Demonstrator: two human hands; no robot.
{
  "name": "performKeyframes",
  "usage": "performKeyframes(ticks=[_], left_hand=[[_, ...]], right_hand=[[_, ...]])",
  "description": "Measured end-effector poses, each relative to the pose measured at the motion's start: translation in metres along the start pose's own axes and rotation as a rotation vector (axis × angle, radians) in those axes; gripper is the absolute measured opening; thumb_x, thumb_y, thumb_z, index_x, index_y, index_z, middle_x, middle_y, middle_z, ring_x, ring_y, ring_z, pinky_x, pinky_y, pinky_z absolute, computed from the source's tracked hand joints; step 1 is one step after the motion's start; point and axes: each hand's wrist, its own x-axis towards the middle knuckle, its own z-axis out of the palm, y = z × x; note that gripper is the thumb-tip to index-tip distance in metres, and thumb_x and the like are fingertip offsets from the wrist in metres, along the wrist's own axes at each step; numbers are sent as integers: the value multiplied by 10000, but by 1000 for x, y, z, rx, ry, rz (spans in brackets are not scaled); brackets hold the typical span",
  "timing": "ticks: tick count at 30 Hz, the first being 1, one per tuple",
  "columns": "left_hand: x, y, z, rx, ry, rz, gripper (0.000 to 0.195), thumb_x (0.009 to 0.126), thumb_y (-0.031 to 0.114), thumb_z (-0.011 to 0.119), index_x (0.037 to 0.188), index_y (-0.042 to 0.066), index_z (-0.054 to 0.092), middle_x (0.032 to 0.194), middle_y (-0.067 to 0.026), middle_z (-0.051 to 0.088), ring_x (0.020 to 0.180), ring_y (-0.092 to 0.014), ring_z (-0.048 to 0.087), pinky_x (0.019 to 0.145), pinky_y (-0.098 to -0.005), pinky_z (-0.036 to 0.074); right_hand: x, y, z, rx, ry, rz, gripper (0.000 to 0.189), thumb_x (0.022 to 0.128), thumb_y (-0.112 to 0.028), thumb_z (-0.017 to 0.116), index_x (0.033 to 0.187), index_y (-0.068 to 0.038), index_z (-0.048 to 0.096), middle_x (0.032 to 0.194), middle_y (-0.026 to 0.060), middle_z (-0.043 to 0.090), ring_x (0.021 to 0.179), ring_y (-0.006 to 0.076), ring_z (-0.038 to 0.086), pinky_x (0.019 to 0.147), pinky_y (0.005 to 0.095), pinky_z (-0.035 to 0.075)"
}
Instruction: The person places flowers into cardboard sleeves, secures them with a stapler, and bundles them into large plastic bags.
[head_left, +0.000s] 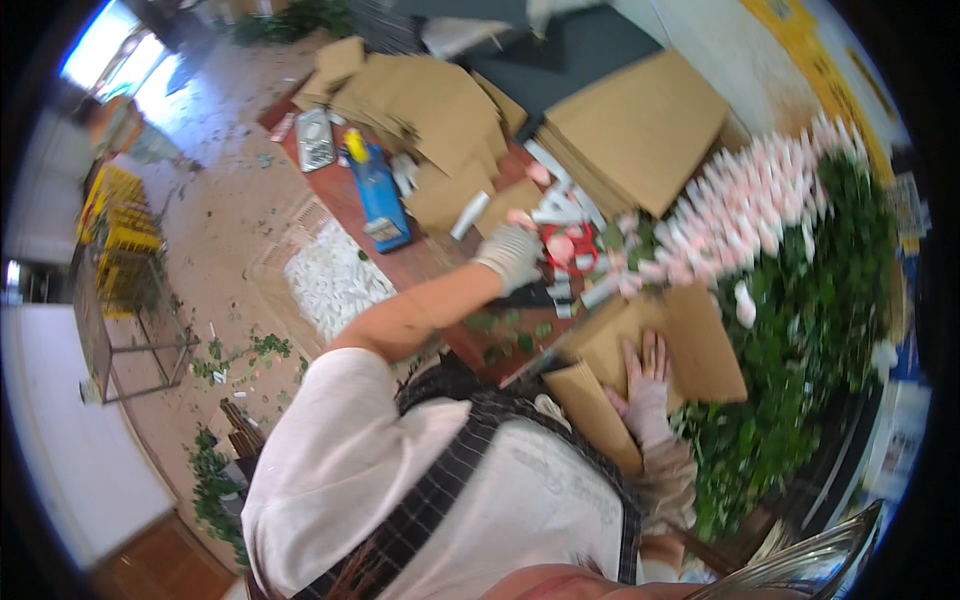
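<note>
My left hand (514, 255), in a pale glove with bare fingertips, reaches over the red-brown table (442, 277). It is blurred, so its grip is unclear. Red-handled scissors (589, 259) lie just right of it, near a loose pink flower head (561, 249) and white strips (559, 206). My right hand (646, 367) rests with fingers spread on a partly folded cardboard sheet (694, 337); a pale wrap covers its wrist. Beside the cardboard, many pink roses in white sleeves (750, 195) lie with their green foliage (787, 360).
A blue tool with a yellow part (379, 195) and a metal tray (315, 142) are on the table. Cardboard stacks (637, 127) stand farther back. A basket of white pieces (334, 277) stands left of the table. Yellow crates (124, 225) and another person (124, 127) are farther left.
</note>
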Motion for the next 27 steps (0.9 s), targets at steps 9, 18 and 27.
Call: performKeyframes(ticks=[9, 18, 27], left_hand=[[39, 9, -4, 55, -233, 17, 314, 740, 320, 651, 946, 89, 703, 998, -133, 670, 931, -280, 650, 793, -344, 528], [-57, -12, -121, -1645, 214, 131, 248, 876, 232, 609, 1026, 35, 596, 877, -83, 650, 740, -133, 639, 603, -276, 516], [-98, -282, -67, -1347, 824, -846, 161, 916, 265, 510, 825, 135, 533, 547, -21, 490, 404, -119, 446, 377, -260, 373]], right_hand=[[-3, -1, 2, 49, 13, 24, 927, 760, -606, 538, 1482, -143, 187, 1527, 218, 79, 1397, 429, 51, 1115, 547, 69], [-8, 11, 20, -4, 17, 38, 944, 719, -568, 598, 1481, -168, 208, 1537, 196, 69, 1404, 412, 65, 1117, 533, 90], [-3, 14, 30, -10, 49, 34, 977, 682, -573, 613, 1483, -185, 209, 1544, 178, 66, 1407, 409, 57, 1109, 542, 102]])
